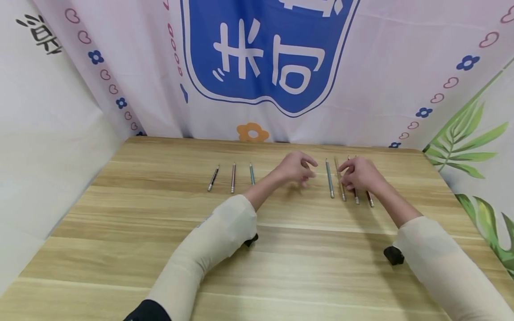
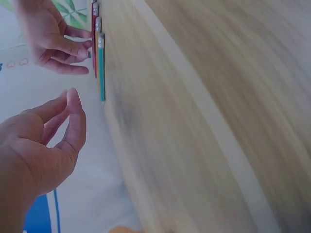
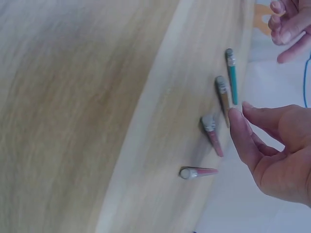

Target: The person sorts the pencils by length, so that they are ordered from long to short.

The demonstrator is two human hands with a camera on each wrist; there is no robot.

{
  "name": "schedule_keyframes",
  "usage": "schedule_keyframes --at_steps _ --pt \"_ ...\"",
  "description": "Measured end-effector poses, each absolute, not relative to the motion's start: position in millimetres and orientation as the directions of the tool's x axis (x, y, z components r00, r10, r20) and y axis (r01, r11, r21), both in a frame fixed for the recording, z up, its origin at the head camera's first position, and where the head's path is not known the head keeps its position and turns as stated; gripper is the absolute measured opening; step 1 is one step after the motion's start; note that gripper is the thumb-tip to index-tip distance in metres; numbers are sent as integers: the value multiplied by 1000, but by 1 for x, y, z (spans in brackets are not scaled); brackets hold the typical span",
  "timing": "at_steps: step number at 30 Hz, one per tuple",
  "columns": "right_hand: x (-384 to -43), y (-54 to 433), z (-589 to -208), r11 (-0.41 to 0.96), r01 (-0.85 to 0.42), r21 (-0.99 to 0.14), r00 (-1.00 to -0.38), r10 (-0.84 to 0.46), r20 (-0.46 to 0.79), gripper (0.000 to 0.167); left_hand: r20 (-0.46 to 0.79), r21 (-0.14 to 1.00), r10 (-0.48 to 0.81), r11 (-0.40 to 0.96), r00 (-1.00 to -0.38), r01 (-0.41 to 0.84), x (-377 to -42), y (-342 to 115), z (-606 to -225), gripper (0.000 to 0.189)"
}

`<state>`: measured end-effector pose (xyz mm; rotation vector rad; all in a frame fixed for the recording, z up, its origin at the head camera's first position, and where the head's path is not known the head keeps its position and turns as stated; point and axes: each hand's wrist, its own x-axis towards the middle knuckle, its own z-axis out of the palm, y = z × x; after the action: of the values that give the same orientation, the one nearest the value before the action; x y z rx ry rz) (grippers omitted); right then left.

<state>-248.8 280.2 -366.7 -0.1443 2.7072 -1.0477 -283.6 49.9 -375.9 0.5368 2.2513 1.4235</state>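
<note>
Head view: seven pencils [image 1: 329,179] show on the tabletop [image 1: 160,236], three left and four right, pointing away, eraser ends [image 1: 232,191] nearest, long axes roughly front-to-back. The left hand [image 1: 296,167] hangs between both groups, loosely bent; the right hand [image 1: 358,173], likewise relaxed, is at the four.

wood-grain table [image 1: 313,267], apparently cloth backdrop [image 1: 281,58]

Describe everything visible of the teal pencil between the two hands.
The teal pencil is slim and straight, its body apparently painted wood, with a silvery, metal-looking band near its blunt end. It lies on the wooden table, pointed end towards the printed curtain, blunt end towards the person, beside a yellowish pencil. Neither the left hand nor the right hand appears to touch it.
</note>
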Motion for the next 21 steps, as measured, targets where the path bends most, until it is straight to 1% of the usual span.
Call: schedule_keyframes --at_steps 5,10,16,21 --pt "-245 279 -360 728 -35 -685 -970 -190 -152 30 -104 900 555 406 -825 160 -282 25 -367 37" --pt "-242 275 -358 708 -60 -704 -971 -206 -124 29 -53 881 533 424 -845 212 -279 -1 -361 34" --pt "-240 263 -361 642 -70 -763 -967 -233 -108 28 -7 876 495 422 -869 233 -276 -34 -355 31" --pt "-240 253 -363 611 -75 -788 -962 -252 -105 28 8 866 457 441 -890 235 -275 -63 -353 29"
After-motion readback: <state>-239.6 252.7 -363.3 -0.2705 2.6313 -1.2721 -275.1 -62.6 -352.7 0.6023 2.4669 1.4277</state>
